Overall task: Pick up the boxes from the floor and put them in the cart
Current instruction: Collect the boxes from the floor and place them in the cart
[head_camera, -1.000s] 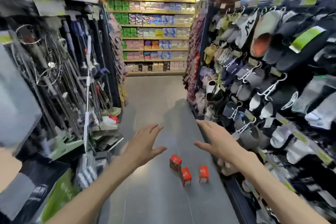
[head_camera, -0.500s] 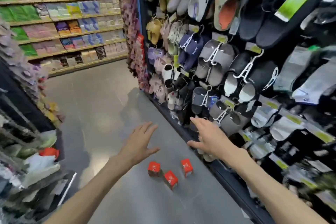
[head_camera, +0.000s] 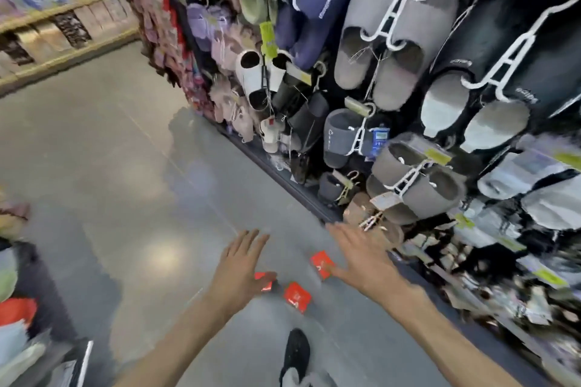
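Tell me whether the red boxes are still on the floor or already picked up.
On the floor. All three red boxes lie on the grey floor; the left hand and right hand are spread open, holding nothing.

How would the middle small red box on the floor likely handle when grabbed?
The middle small red box looks like a flat-sided carton, so probably rigid and unlikely to roll. It is small beside the open right hand, so likely light, perhaps sliding on the glossy grey floor.
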Motion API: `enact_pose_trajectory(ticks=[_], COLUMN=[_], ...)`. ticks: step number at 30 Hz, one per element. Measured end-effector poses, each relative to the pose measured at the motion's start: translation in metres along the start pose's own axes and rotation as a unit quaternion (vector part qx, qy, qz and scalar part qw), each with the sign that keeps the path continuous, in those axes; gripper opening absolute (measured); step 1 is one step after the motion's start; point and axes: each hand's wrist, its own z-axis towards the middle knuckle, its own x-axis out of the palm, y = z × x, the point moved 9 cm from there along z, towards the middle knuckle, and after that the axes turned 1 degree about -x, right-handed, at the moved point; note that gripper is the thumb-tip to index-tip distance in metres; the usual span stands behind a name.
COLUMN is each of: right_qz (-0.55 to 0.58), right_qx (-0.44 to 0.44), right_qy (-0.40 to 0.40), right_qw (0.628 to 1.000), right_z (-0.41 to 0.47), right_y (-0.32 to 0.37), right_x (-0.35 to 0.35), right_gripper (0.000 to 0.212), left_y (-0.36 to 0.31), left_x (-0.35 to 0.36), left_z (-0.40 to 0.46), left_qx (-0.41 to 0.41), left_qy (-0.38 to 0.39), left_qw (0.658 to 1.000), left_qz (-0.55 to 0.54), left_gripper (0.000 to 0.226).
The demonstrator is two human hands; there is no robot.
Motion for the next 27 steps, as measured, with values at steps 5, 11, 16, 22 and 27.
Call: enact_pose_trajectory(ticks=[5,11,16,22,27], right_qz=[0.072,0.156,0.207,0.226,0.241], right_qx=[0.053,0.125,0.176,0.206,0.219], right_qy=[0.032,0.068,0.093,0.094,0.094], right_qw=[0.995,0.977,0.958,0.947,0.941], right_z=[0.077,0.135,0.152,0.136,0.124], right_y=[-0.043,-0.088,-0.129,-0.159,-0.162], right_x=[0.125,0.335,0.516,0.640,0.648], right_gripper=[0.086,0.078,0.083,0.081,0.079], left_y=[0.087,0.195,0.272,0.333,0.330], left_x=[0.125,0.325,0.503,0.626,0.610], left_z=[0.058,0.108,0.141,0.140,0.130], left_qx=[-0.012,-0.030,-0.027,-0.024,-0.053], left_qy=[0.079,0.138,0.183,0.211,0.163], left_qw=[0.997,0.989,0.982,0.977,0.985], left_qz=[-0.013,-0.051,-0.029,0.034,-0.006], left_gripper=[0.081,0.087,0.096,0.103,0.093])
